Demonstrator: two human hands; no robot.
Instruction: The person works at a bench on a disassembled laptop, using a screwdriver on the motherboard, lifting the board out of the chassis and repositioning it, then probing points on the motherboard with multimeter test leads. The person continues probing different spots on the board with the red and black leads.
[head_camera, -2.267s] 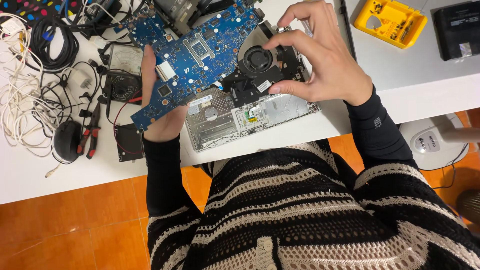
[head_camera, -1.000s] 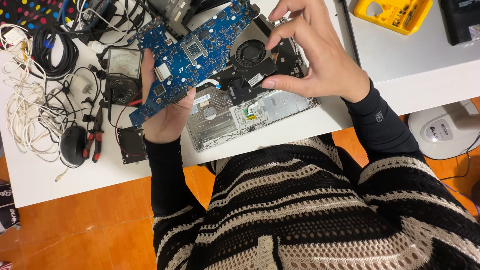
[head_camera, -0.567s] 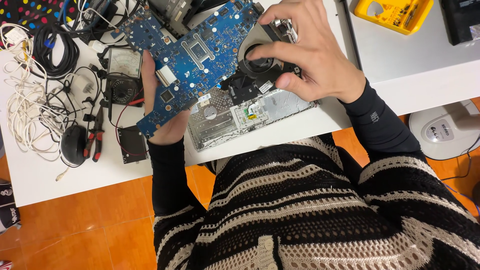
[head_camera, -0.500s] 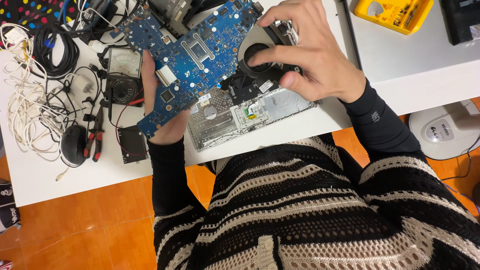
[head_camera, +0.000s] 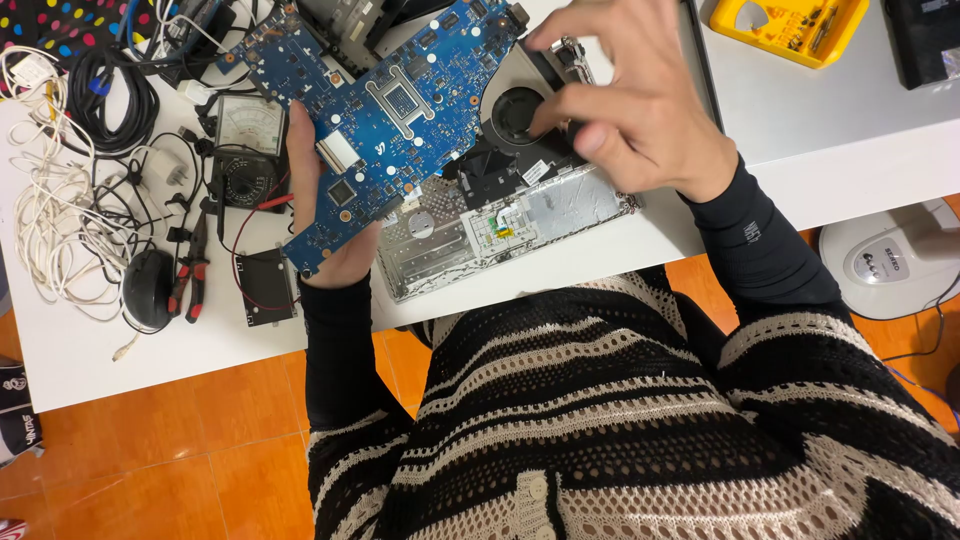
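Note:
My left hand (head_camera: 330, 235) grips a blue laptop motherboard (head_camera: 385, 110) from underneath, holding it tilted above the opened laptop chassis (head_camera: 500, 225). At the board's right end sits a round black cooling fan (head_camera: 515, 110) with a black heatsink part below it. My right hand (head_camera: 635, 110) is over that fan, fingers pinched on its right edge and on the silver metal piece beside it. The silver chassis lies flat on the white table (head_camera: 80, 345), partly hidden under the board.
Left of the board lie an analog multimeter (head_camera: 245, 150), a small black box with red wire (head_camera: 268, 288), red-handled pliers (head_camera: 190, 270), a black mouse (head_camera: 148, 290) and tangled white and black cables (head_camera: 60, 200). A yellow screwdriver-bit case (head_camera: 790, 25) sits at the far right.
My right hand has shifted from the fan's top edge down across the fan. The motherboard stays held up in my left hand, tilted slightly more.

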